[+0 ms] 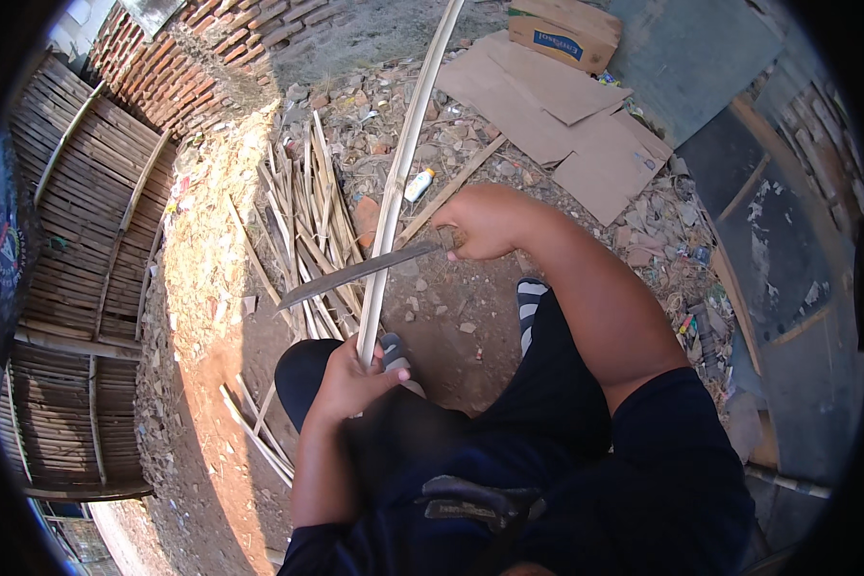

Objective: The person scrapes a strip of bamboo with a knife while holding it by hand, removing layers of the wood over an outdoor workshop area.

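My left hand (pixel 348 384) is wrapped around the near end of a long pale split bamboo strip (pixel 396 182), close to my left knee. The strip runs away from me past the top edge of the picture. In my right hand (pixel 478 223) is the handle of a machete (pixel 331 281), mostly hidden by the fingers. Its dark blade points left and lies across the strip, beyond my left hand. Whether the edge bites into the bamboo I cannot tell.
A pile of bamboo strips (pixel 307 202) lies beyond my left knee, with a few more strips (pixel 256 437) beside it. Flattened cardboard (pixel 518 101), a cardboard box (pixel 564 34), a white bottle (pixel 420 184) and rubble lie ahead. Slatted bamboo panels (pixel 86 202) stand left.
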The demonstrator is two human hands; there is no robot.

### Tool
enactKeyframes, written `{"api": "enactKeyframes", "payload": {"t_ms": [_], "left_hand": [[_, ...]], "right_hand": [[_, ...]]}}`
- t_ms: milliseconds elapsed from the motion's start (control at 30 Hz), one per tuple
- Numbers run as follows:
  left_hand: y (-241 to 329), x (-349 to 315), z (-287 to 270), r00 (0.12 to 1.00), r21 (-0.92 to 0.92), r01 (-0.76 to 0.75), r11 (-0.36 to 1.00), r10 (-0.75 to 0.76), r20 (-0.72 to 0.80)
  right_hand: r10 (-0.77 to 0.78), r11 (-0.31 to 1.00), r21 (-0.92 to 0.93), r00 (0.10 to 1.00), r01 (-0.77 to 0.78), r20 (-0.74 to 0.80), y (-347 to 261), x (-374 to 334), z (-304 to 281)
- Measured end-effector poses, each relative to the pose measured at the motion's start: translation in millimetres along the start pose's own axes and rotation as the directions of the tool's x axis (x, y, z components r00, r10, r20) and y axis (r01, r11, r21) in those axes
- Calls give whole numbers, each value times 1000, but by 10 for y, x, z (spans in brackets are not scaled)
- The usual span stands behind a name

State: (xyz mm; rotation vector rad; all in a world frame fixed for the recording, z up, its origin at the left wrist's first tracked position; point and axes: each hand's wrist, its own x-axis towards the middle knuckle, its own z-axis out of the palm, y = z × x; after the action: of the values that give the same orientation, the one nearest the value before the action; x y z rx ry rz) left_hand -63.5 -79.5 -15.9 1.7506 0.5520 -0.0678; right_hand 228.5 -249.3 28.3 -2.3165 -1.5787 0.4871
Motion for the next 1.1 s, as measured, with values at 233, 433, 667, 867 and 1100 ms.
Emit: {"api": "enactKeyframes", "payload": {"t_ms": [233, 433, 667, 867, 1100], "left_hand": [[22, -17, -38, 999, 111, -11, 994, 6, 40], [-48, 2, -79, 1000, -21, -1, 1000, 1, 23], [62, -9, -15, 999, 40, -36, 999, 35, 31], [-22, -47, -93, 996, 89, -54, 995, 47, 74], [-46, 37, -42, 1000, 75, -3, 997, 1, 18]], "right_hand": [[547, 800, 477, 771, -365, -328, 946, 59, -167], [226, 968, 172, 933, -182, -279, 313, 49, -6], [114, 980, 169, 993, -106, -41, 260, 72, -4], [550, 825, 385, 746, -414, -376, 930, 87, -94], [118, 993, 3, 992, -118, 48, -176, -30, -30]]}}
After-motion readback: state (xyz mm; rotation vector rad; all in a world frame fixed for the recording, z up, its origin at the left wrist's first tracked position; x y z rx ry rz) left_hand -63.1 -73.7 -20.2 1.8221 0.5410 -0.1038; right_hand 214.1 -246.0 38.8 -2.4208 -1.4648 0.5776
